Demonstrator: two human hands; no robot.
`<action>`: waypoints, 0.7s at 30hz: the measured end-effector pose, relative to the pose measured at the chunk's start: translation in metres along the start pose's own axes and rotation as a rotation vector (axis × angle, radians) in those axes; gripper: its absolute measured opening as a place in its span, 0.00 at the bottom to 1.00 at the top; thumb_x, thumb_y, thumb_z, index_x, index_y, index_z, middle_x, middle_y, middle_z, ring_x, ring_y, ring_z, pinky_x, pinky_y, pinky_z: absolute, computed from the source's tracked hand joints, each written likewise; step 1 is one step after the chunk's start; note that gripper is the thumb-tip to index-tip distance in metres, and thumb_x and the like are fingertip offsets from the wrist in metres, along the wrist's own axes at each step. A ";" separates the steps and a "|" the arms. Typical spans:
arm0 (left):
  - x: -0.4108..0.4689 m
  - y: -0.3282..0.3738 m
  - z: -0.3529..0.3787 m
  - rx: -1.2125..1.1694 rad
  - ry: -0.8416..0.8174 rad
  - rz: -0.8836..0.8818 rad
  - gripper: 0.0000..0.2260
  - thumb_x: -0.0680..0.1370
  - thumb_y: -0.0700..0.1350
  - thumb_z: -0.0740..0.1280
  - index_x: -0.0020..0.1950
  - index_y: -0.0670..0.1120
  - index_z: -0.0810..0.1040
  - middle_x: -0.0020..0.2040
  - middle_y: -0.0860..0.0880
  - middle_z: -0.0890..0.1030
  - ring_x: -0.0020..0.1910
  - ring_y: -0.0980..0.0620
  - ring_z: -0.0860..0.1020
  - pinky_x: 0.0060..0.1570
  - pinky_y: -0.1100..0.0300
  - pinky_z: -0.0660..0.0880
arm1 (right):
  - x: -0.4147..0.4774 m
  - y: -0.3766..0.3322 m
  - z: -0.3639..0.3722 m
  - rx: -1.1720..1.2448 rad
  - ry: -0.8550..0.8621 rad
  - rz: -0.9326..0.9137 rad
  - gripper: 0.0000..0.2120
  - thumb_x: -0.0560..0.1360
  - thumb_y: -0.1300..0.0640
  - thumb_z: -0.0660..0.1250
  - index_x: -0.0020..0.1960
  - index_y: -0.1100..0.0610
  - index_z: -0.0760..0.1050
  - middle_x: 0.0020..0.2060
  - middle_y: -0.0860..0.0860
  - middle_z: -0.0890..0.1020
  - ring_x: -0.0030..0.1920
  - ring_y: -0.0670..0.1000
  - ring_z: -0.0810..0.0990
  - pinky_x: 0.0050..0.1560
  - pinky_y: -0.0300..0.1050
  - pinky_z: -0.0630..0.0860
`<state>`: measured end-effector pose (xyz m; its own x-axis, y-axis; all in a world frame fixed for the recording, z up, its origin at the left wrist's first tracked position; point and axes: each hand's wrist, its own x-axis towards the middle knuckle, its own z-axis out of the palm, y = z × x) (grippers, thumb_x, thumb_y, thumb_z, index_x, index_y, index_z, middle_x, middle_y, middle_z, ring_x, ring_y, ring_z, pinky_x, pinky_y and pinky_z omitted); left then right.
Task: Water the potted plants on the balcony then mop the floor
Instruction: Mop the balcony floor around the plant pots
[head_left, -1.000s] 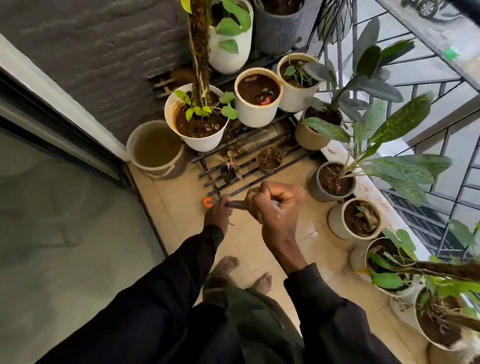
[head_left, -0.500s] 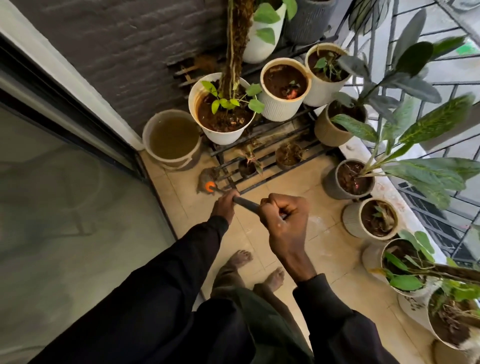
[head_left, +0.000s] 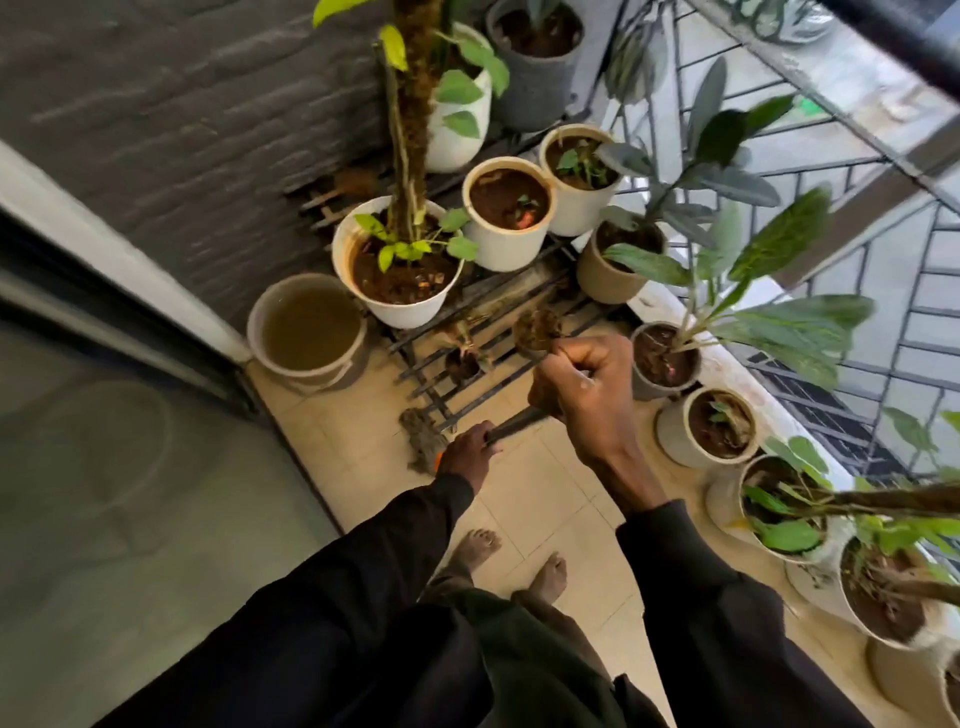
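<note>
Head cam view, looking down at a narrow balcony. This is the mopping half of the job. The soil in the big white pot (head_left: 410, 312) looks dark and damp, so I'd guess the watering is done.

Both hands are on the mop handle (head_left: 517, 422). The left hand (head_left: 467, 454) has its grip wrapped around the handle low down, just above the mop head (head_left: 422, 441). The right hand (head_left: 584, 395) is a closed fist around the handle higher up. The mop head sits on the tiled floor (head_left: 545, 499), right at the front corner of the black metal rack (head_left: 488, 358), with the bucket (head_left: 255, 335) of murky water near it in the corner by the wall.

How I'd do this bit:

- The strings are touching or nearly touching the rack's corner, so use short pulls back toward the feet (head_left: 478, 545). Shoving forward will snag them on the bars.
- Let the low hand steer and the high hand push down.
- Watch the right elbow. The pots along the railing side (head_left: 675, 436) are close and the leaves hang over the walkway.
- That bucket water looks pretty brown. I'd change it before rinsing, or it just spreads dirt around.
- Bare feet on wet tile means working backward toward the door (head_left: 130, 467).

The frame is smeared with motion blur, so I honestly can't tell how wet the mop head is, or which tiles are done.
</note>
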<state>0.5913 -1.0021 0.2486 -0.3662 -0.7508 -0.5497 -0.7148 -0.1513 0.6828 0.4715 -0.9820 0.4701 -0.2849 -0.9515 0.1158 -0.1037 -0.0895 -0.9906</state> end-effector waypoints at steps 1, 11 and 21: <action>0.002 0.004 0.000 0.017 -0.007 0.028 0.14 0.84 0.41 0.64 0.68 0.37 0.74 0.64 0.38 0.79 0.64 0.40 0.77 0.64 0.48 0.73 | 0.001 -0.003 -0.005 0.020 0.036 0.000 0.17 0.70 0.58 0.64 0.24 0.57 0.67 0.20 0.54 0.69 0.21 0.54 0.67 0.23 0.55 0.69; -0.003 0.049 -0.003 0.063 -0.056 0.256 0.13 0.83 0.43 0.68 0.62 0.35 0.79 0.57 0.35 0.82 0.59 0.38 0.80 0.61 0.44 0.77 | -0.003 -0.043 -0.063 0.183 0.333 -0.038 0.18 0.69 0.59 0.65 0.22 0.48 0.69 0.20 0.43 0.69 0.20 0.48 0.64 0.29 0.40 0.66; -0.006 0.117 0.034 0.180 -0.383 0.437 0.14 0.76 0.38 0.75 0.58 0.31 0.82 0.55 0.35 0.84 0.57 0.41 0.83 0.64 0.47 0.78 | -0.064 -0.114 -0.150 0.311 0.833 -0.242 0.17 0.69 0.66 0.64 0.24 0.56 0.68 0.19 0.49 0.63 0.22 0.49 0.60 0.28 0.40 0.64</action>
<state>0.4894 -0.9938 0.3152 -0.8127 -0.4294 -0.3938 -0.5273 0.2547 0.8106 0.3583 -0.8669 0.5862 -0.8956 -0.3880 0.2179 -0.0235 -0.4477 -0.8939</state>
